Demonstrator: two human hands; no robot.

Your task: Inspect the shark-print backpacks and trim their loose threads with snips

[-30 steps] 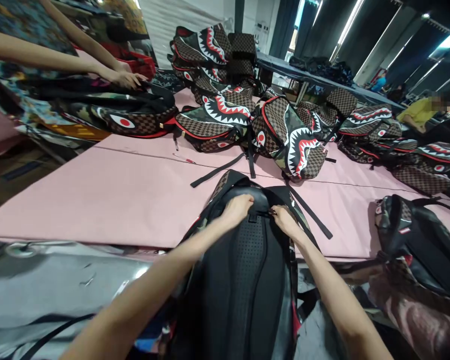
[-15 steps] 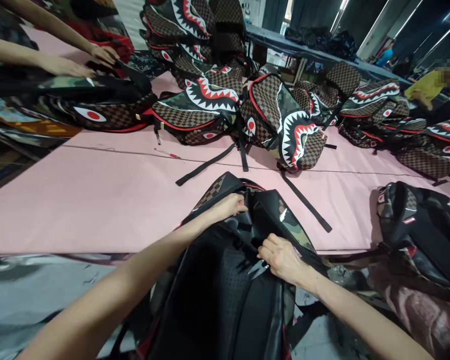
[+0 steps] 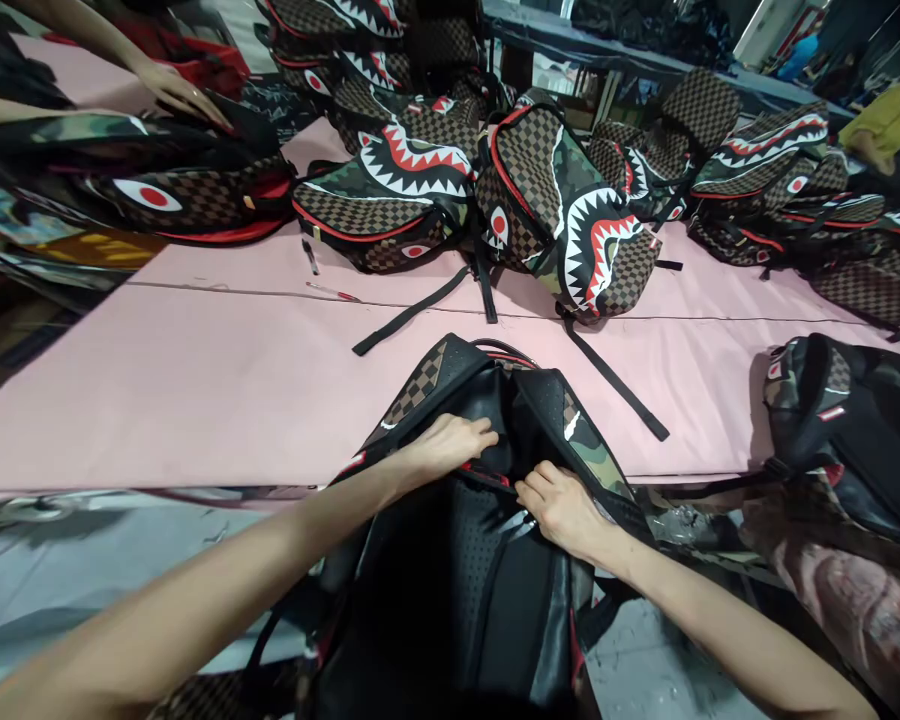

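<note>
A black backpack with checkered and camouflage side panels leans against the front edge of the pink table, its padded back facing me. My left hand is closed at the backpack's upper part, between the shoulder straps, fingers curled on the black material. Lower and to the right, my right hand is closed around small thread snips, whose metal blades stick out to the left below the fingers. The same hand rests against the backpack near a red-edged seam. Its fingertips are partly hidden.
Several shark-mouth backpacks lie across the back of the pink table, loose straps trailing forward. Another black backpack sits at the right edge. A red pen lies on the table. At left, a co-worker's hand touches another bag.
My left hand has come down slightly from the top of the backpack, and the red-edged seam now shows between my hands. My right hand stays nearly in place. The view has tilted down a little.
</note>
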